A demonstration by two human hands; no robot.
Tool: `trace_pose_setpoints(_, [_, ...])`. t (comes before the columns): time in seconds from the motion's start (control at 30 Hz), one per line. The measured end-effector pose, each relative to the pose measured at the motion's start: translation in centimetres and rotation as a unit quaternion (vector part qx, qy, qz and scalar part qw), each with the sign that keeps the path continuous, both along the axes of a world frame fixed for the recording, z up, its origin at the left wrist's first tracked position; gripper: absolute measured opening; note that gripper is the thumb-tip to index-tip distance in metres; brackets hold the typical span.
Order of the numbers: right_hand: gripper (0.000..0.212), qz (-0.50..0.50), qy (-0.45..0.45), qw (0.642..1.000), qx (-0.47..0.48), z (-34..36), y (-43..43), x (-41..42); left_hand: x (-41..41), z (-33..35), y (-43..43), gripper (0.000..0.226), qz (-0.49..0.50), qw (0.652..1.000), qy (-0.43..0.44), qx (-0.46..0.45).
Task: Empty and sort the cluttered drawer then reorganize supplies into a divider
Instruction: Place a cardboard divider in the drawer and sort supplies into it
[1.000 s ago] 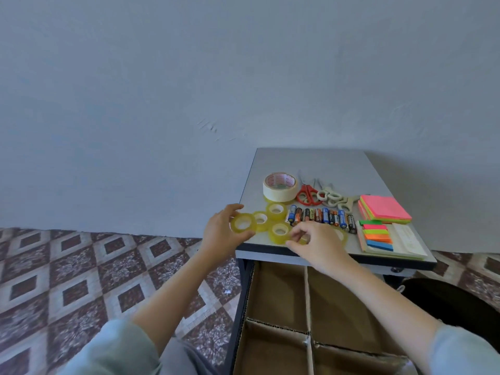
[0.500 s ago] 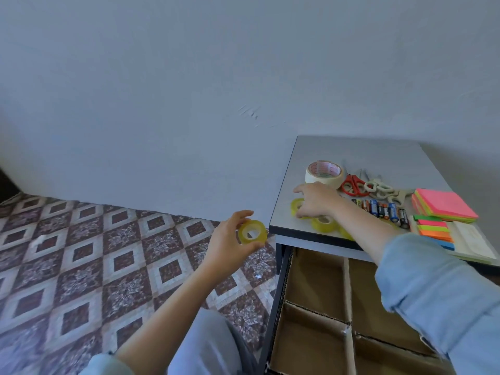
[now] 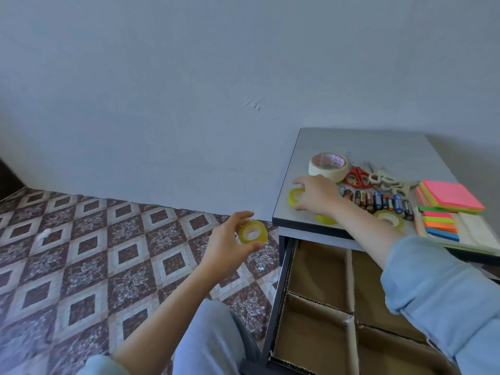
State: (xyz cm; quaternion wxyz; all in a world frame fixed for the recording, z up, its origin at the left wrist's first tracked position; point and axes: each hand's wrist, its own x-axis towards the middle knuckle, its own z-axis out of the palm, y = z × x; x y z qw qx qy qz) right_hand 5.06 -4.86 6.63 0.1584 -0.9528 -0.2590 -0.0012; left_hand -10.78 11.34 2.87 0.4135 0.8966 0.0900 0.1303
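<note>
Emptying and sorting apparently done: supplies lie grouped on the grey bench [image 3: 365, 142]. The left hand [image 3: 227, 239] grips a small yellow-tinted tape roll [image 3: 253, 232] off the bench edge, at 8 o'clock of the right hand [image 3: 316, 196], whose fingers curl round a second tape roll [image 3: 295, 197] at 9 o'clock of the row of batteries [image 3: 376, 200]. The brown cardboard divider [image 3: 349, 307] sits in the open drawer, its visible compartments bare, so filling remains.

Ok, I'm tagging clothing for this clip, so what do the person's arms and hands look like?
The left hand and right hand are bare: no gloves, rings or watch show. Both arms wear light blue sleeves pushed up off the forearms; the right sleeve bunches in folds, and only an edge of the left sleeve shows at the frame's bottom.
</note>
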Motion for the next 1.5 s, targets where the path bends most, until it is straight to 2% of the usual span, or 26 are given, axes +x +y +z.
trace_pose_setpoints(0.13, [0.063,0.025,0.019,0.995,0.097,1.0,-2.3,-2.8,0.2,-0.2,-1.6,0.054,-0.032,0.999,0.021,-0.022])
trace_pose_setpoints(0.2, [0.062,0.03,0.03,0.992,0.117,0.9,-4.4,-4.6,0.4,-0.7,-2.9,0.053,-0.056,0.998,0.034,-0.021])
trace_pose_setpoints(0.37, [0.057,-0.005,0.071,0.99,0.125,-1.6,-11.3,-8.5,1.3,-2.3,-7.2,0.05,-0.132,0.988,0.073,-0.007])
trace_pose_setpoints(0.5, [0.063,-0.08,0.125,0.986,0.074,-5.0,-17.0,-9.6,1.9,-4.2,-11.1,0.059,-0.196,0.974,0.107,0.028])
trace_pose_setpoints(0.63, [0.059,-0.158,0.166,0.971,0.062,-7.4,-22.1,-9.9,3.0,-6.4,-15.6,0.059,-0.245,0.957,0.138,0.07])
trace_pose_setpoints(0.8, [0.063,-0.195,0.211,0.955,0.073,-9.6,-25.7,-9.8,4.9,-8.4,-20.7,0.058,-0.301,0.934,0.168,0.096])
trace_pose_setpoints(0.97, [0.061,-0.207,0.227,0.94,0.151,-10.7,-27.6,-9.7,6.9,-10.8,-24.3,0.056,-0.317,0.916,0.198,0.146])
trace_pose_setpoints(1.1, [0.06,-0.213,0.231,0.93,0.192,-11.8,-28.2,-9.9,7.7,-12.5,-25.9,0.053,-0.276,0.914,0.214,0.208])
trace_pose_setpoints(1.23, [0.061,-0.216,0.223,0.931,0.191,-12.2,-28.4,-9.9,8.4,-13.7,-27.0,0.052,-0.272,0.914,0.236,0.187])
trace_pose_setpoints(1.4, [0.061,-0.216,0.225,0.93,0.197,-12.4,-28.4,-9.8,8.8,-14.2,-27.1,0.058,-0.273,0.923,0.25,0.107])
trace_pose_setpoints(1.5, [0.06,-0.21,0.225,0.93,0.201,-12.4,-28.4,-9.8,8.6,-13.7,-25.9,0.046,-0.281,0.928,0.231,0.081])
